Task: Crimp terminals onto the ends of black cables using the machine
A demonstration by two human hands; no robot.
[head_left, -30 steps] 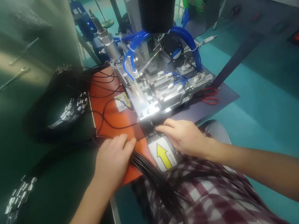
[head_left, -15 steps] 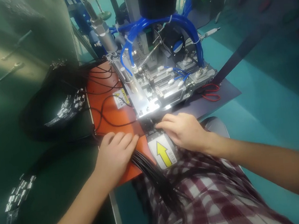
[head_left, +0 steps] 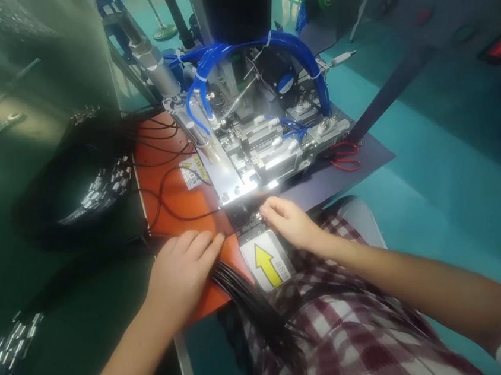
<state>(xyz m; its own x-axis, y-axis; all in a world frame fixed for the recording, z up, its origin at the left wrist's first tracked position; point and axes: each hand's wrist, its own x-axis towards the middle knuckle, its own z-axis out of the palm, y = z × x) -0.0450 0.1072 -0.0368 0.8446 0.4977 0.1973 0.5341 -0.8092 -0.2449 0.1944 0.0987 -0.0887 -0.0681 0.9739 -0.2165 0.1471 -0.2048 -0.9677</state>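
Note:
My left hand [head_left: 183, 272] rests on the orange tabletop [head_left: 167, 205] with its fingers curled over a bundle of black cables [head_left: 248, 298]. The bundle runs out from under the palm and hangs over the edge onto my lap. At the front of a metal machine [head_left: 268, 150], my right hand [head_left: 287, 222] has thumb and fingertips pinched together. A tiny shiny piece shows at those fingertips, too small to name. Just below lies a white plate with a yellow arrow [head_left: 266, 263].
Coiled black cables with shiny metal ends [head_left: 103, 191] hang at the left, and another bundle of metal ends [head_left: 14, 346] lies lower. Blue air hoses [head_left: 214, 54] arch over the machine. Red-handled pliers [head_left: 344, 157] lie at its right. A dark post [head_left: 393, 95] rises at the right.
The whole view has shifted, so the machine appears farther left. Relative to it, my right hand has moved slightly right, its fingertips still pinched. My left hand stays over the cables.

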